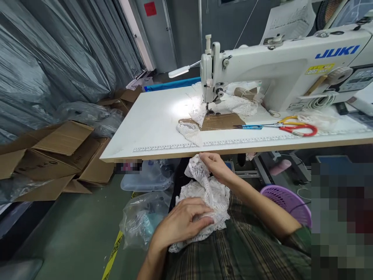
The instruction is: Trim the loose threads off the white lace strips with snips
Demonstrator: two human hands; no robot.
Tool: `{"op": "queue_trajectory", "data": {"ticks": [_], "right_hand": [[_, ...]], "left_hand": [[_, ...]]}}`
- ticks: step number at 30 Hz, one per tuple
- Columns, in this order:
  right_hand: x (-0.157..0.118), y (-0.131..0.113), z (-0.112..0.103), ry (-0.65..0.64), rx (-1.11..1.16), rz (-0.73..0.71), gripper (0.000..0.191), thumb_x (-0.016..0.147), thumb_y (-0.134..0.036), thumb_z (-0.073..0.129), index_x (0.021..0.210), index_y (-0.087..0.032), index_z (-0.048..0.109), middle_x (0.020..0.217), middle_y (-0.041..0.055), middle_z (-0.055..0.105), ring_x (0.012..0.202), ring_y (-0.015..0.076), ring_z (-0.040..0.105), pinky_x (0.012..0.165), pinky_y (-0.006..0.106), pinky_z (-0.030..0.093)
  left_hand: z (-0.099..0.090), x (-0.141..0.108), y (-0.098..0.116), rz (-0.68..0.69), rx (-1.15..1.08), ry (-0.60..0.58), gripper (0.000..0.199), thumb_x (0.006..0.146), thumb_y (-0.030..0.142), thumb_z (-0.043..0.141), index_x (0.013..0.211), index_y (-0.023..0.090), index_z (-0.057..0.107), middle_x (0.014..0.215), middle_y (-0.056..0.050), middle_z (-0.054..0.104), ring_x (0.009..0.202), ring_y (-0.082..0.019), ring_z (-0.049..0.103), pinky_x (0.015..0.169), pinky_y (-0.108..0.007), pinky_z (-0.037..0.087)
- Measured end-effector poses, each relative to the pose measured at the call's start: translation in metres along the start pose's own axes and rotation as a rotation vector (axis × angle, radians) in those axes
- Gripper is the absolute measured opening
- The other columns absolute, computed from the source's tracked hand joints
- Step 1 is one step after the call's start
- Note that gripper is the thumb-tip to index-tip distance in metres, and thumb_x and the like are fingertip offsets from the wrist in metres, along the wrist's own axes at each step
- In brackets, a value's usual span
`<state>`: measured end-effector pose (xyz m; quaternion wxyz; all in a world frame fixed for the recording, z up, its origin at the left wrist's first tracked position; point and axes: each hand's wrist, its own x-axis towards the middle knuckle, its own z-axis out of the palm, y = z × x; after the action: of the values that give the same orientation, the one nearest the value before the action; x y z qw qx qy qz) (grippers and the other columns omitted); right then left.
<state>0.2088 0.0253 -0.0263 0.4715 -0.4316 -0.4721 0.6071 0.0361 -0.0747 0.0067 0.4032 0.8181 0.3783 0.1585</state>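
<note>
A white lace piece point(217, 194) lies bunched across my lap, just below the table's front edge. My right hand point(217, 166) pinches its upper end between thumb and fingertips, close to that edge. Lower down, my left hand point(185, 219) rests on the lace with its thumb apart from the fingers. Above them on the table, more white lace point(190, 132) lies in front of the needle of a white sewing machine point(250, 66). Brown cardboard point(221, 121) is under the needle area.
Red-and-yellow-handled scissors point(300, 128) and blue thread snips point(252, 126) lie on the white table point(145, 120). An open cardboard box point(61, 155) stands at left. Below are a clear plastic bag point(145, 221), a plastic tub point(145, 181) and a purple basket point(287, 202).
</note>
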Motion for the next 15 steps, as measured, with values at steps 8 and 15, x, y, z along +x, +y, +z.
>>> {"op": "queue_trajectory", "data": {"ticks": [8, 15], "right_hand": [[-0.073, -0.018, -0.002, -0.620, -0.415, -0.109, 0.031, 0.098, -0.032, 0.046, 0.070, -0.019, 0.047, 0.065, -0.0036, 0.044, 0.060, 0.0100, 0.039, 0.057, 0.022, 0.033], [-0.104, -0.013, 0.010, -1.147, -0.464, -0.307, 0.018, 0.091, -0.019, 0.052, 0.073, -0.020, 0.048, 0.070, -0.0030, 0.050, 0.064, 0.0105, 0.045, 0.066, 0.022, 0.039]], "left_hand": [[-0.052, 0.011, -0.034, -0.065, 0.006, 0.844, 0.021, 0.091, 0.037, 0.063, 0.097, 0.021, 0.075, 0.097, -0.006, 0.070, 0.090, -0.018, 0.066, 0.081, -0.030, 0.054], [-0.040, 0.056, -0.022, -0.236, -0.057, 0.726, 0.053, 0.082, 0.053, 0.071, 0.120, 0.016, 0.064, 0.099, -0.009, 0.072, 0.083, -0.021, 0.069, 0.077, -0.033, 0.055]]}}
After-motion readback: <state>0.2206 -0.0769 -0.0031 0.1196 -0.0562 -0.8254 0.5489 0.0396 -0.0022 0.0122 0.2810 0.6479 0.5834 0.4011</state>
